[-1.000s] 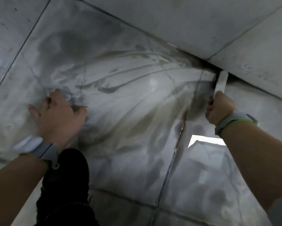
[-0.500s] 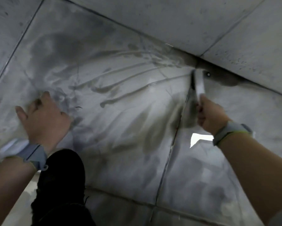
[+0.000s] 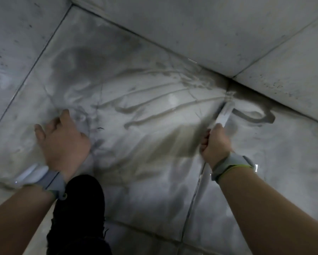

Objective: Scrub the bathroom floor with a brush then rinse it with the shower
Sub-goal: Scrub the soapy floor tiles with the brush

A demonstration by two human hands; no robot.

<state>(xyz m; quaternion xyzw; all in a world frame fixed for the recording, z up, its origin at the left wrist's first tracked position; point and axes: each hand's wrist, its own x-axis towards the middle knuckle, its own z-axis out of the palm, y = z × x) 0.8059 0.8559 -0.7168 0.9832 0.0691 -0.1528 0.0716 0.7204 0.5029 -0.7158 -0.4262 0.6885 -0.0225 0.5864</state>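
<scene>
Gripping the white brush, the right hand is holding it against the wet floor; the left hand is resting open, well apart.

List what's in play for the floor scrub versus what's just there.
In play:
- white long-handled brush, gripped by right hand
- wet, grimy grey tiled floor
- left hand, resting flat on floor

Just there:
- grey tiled wall
- grey wristbands
- black-clad knee
</scene>
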